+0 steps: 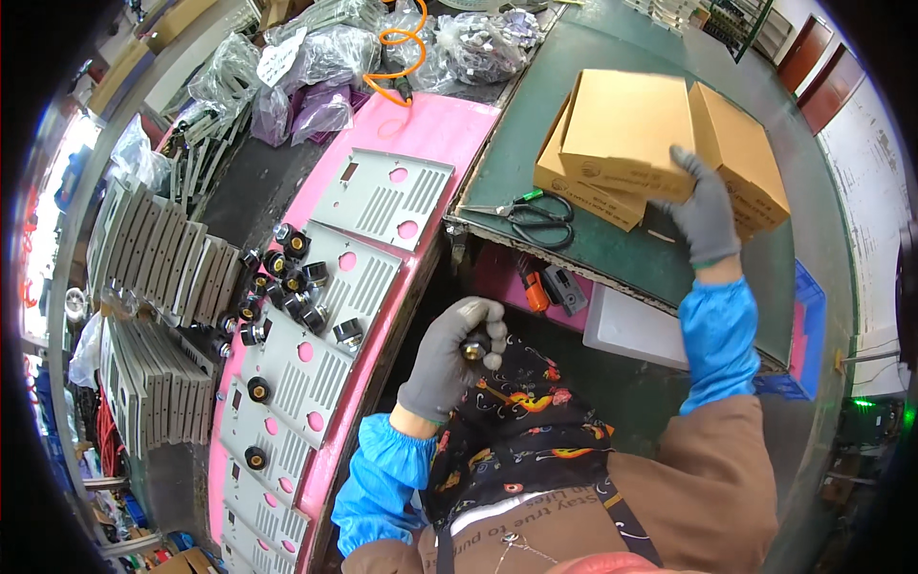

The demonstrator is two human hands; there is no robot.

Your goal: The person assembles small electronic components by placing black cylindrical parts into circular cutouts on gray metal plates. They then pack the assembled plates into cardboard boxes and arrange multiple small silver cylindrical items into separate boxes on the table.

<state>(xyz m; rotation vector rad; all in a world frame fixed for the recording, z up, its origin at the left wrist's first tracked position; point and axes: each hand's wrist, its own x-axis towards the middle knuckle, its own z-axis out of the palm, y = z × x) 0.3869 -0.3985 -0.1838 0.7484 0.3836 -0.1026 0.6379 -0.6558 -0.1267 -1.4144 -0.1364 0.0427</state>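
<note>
My left hand, gloved in grey, is closed around a black round socket with a brass centre, held in front of my apron. My gloved right hand grips the near right corner of a brown cardboard box, which sits tilted on another flat box. How far its fingers reach under the box is hidden. On the left, grey slotted metal panels with round holes lie on a pink sheet. Similar black sockets are heaped on them, and a few stand singly.
Black-handled scissors lie near the edge of the green table. Another cardboard box leans beside the first. Stacked panels stand at far left. An orange coiled hose hangs at the back. Below the table is a white tray.
</note>
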